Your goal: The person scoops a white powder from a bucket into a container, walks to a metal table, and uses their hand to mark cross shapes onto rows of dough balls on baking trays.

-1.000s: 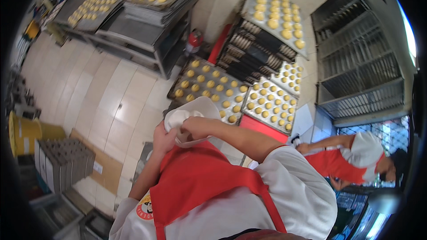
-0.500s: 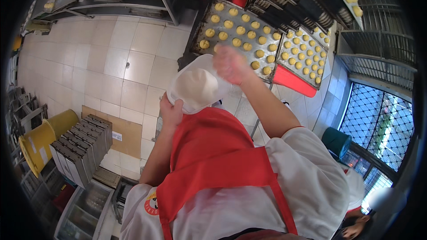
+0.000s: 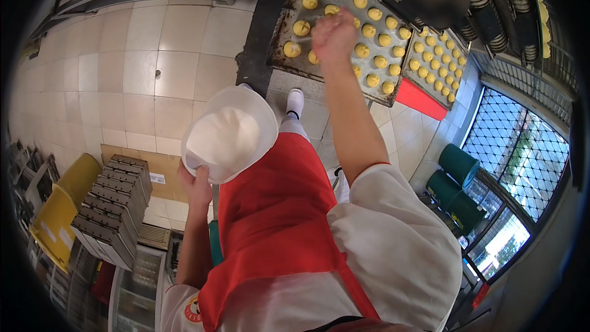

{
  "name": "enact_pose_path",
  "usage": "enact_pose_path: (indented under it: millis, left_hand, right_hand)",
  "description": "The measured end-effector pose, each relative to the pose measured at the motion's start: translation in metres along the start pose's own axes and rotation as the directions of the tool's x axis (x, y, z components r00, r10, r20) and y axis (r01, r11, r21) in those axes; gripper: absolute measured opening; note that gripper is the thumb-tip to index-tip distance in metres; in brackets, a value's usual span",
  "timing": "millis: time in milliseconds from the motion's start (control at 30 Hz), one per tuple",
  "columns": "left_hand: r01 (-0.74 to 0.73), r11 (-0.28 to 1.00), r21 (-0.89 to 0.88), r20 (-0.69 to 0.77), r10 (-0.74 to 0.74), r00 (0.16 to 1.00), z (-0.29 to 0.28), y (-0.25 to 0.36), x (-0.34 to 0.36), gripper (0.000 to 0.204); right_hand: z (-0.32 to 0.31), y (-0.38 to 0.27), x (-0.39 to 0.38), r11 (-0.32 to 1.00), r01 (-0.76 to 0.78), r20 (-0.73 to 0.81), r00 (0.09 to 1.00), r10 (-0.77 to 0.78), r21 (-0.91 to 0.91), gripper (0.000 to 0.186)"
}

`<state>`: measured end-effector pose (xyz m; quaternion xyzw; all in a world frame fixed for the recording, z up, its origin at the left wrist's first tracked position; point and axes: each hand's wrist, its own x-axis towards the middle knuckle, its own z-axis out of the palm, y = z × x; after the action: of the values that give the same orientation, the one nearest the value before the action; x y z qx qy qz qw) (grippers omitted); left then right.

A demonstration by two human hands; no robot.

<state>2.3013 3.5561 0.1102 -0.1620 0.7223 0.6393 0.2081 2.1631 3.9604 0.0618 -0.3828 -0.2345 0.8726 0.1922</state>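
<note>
My left hand (image 3: 195,185) grips the near left rim of a translucent white plastic tub (image 3: 268,122), thumb over the edge. A mound of white powder (image 3: 224,138) lies in the tub, tilted before my red apron. My right arm reaches forward over a worn metal baking tray (image 3: 294,13). Above the tray my right hand (image 3: 335,35) is closed, its fingers slightly blurred; whatever is in it is hidden. Round yellow dough pieces (image 3: 385,40) sit in rows on the tray, several of them hidden under the hand and forearm.
Farther right lies a second tray (image 3: 409,74) of dough pieces, with a red surface (image 3: 421,99) showing along the trays' near edge. Dark stacked metal pans (image 3: 485,0) stand at the far right. Grey tins (image 3: 114,206) and a yellow bin (image 3: 55,224) are at left; green bins (image 3: 452,200) at right.
My right hand has moved from beside the tub out over the tray. The tub in my left hand has shifted left and toward me, and the trays look closer.
</note>
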Motion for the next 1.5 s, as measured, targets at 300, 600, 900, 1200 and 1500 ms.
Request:
enact_pose_path:
  millis: [300,600,900,1200,1500]
  left_hand:
    - [0.012,1.0,-0.011,-0.018,-0.012,1.0,0.013,0.009,0.026,0.045]
    - [0.137,0.989,-0.055,-0.171,-0.145,0.975,0.025,0.004,0.026,0.058]
    - [0.151,0.972,-0.18,-0.252,-0.193,0.948,0.054,0.014,0.023,0.061]
    - [0.171,0.966,-0.195,-0.277,-0.222,0.935,0.071,0.016,0.017,0.061]
    - [0.231,0.969,-0.083,-0.349,-0.245,0.904,0.069,-0.002,0.009,0.058]
  right_hand:
    - [-0.004,0.017,0.058,0.971,0.144,-0.028,0.988,-0.152,-0.191,0.035]
    - [0.031,-0.01,0.106,0.924,0.278,0.112,0.96,-0.257,-0.261,0.034]
    - [0.06,-0.037,0.143,0.894,0.401,0.252,0.903,-0.348,-0.2,0.036]
    - [0.038,-0.073,0.176,0.702,0.621,0.474,0.763,-0.439,-0.349,0.042]
    - [-0.003,-0.063,0.194,0.727,0.522,0.467,0.829,-0.309,-0.446,0.044]
